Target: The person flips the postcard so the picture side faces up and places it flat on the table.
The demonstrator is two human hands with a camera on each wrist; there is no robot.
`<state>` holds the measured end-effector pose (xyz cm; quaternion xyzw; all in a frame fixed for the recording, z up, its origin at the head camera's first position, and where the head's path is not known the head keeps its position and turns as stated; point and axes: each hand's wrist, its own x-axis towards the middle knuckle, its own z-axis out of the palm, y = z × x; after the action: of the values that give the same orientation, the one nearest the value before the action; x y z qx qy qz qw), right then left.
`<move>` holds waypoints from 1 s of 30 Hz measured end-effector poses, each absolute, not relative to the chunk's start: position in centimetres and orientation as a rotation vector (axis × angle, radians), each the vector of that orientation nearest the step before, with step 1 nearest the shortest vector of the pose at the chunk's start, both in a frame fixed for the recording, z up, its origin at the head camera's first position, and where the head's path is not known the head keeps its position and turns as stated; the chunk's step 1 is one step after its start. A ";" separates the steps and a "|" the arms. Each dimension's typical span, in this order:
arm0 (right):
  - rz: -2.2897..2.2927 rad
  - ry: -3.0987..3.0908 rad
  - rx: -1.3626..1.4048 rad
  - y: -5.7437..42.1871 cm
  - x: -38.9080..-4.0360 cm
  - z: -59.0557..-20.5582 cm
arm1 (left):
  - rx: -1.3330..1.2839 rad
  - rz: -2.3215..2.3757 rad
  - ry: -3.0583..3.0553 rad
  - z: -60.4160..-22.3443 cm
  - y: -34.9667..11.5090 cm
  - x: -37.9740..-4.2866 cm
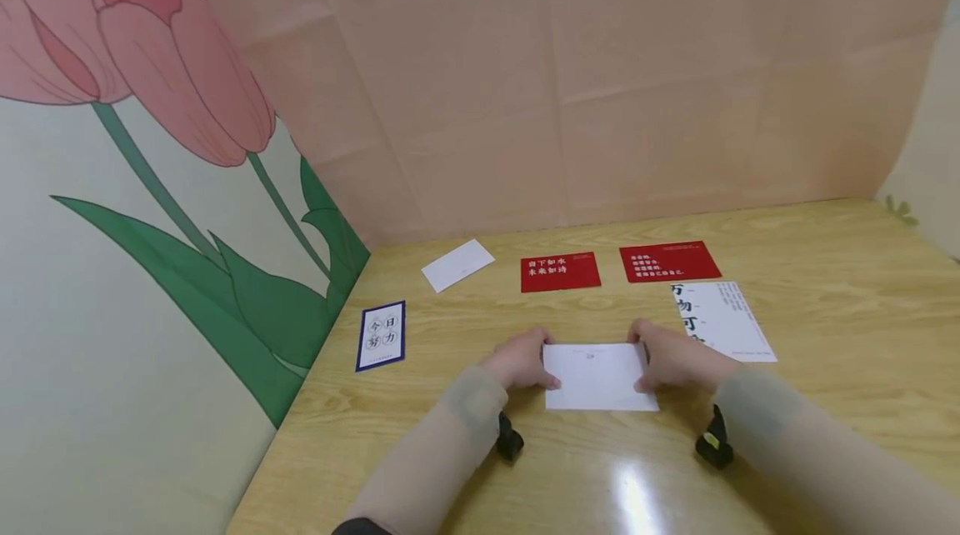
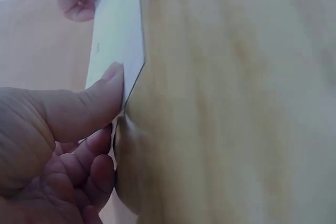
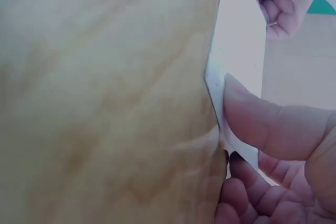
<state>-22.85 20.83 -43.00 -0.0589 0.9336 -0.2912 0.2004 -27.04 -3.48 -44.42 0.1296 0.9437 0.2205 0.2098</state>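
Observation:
A white card [image 1: 598, 381] with a small mark near its far edge is held between both hands above the table's front middle. My left hand [image 1: 521, 360] pinches its left end, thumb on the upper face and fingers curled beneath. On the other end, my right hand [image 1: 670, 357] has the same pinch. In the left wrist view the left thumb [image 2: 86, 106] presses flat on the card [image 2: 118, 35]. The right wrist view shows the right thumb [image 3: 273, 121] lying on the card [image 3: 239, 40], with fingertips below it near the tabletop.
On the wooden table [image 1: 465, 318] lie a blue-edged card [image 1: 381, 336], a blank white card [image 1: 458, 265], two red cards, one at centre [image 1: 560, 272] and one at right [image 1: 670, 261], and a white card with large characters [image 1: 723, 320] partly behind the right hand. A pinkish cloth [image 1: 600, 85] hangs behind.

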 end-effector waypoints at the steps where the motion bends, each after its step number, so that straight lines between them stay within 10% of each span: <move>1: -0.826 2.615 -0.164 20.8 -22.8 -43.0 | 0.361 0.631 2.628 -44.5 -3.5 -27.0; 30: -1.260 2.526 -0.008 22.6 -22.9 -41.4 | 0.231 1.285 2.511 -44.0 -5.2 -26.3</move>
<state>-22.91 22.63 -41.40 -0.0028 0.8835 -0.4407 0.1587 -26.25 -5.20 -43.96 0.0806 0.8765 0.4486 0.1549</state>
